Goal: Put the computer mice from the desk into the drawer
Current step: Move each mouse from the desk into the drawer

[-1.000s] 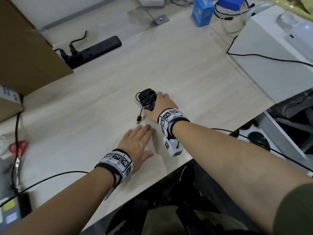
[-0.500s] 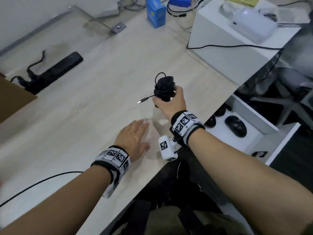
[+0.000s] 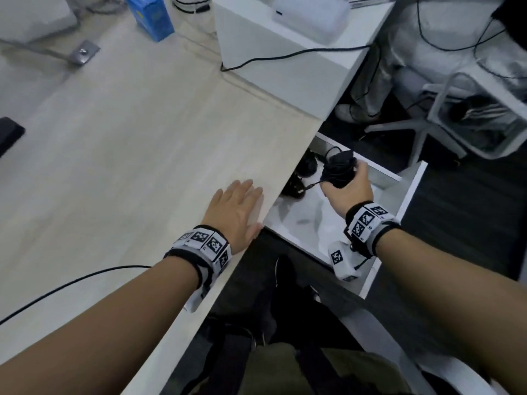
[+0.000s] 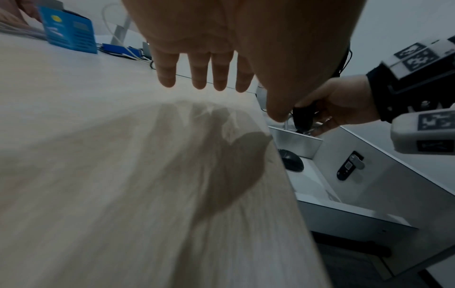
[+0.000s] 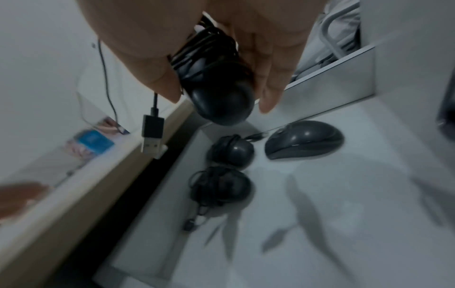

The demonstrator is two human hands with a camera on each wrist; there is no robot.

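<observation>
Head view showed the right hand (image 3: 349, 189) clenched round a cable-wrapped mouse (image 3: 339, 169), held above the open drawer (image 3: 410, 189), off the bench (image 3: 142, 138). The step looked like the drop-off; next would be lowering it and letting go. Below the grip lay three mice (image 5: 230, 152), so it wanted the bare floor beside them; its plug (image 5: 152, 134) dangled loose. The left hand (image 3: 235, 210) lay flat, released, on the bench edge.

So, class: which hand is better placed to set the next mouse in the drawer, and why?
Right hand: it grips the mouse above the open drawer. The left hand lies flat on the desk, holding nothing.
</observation>
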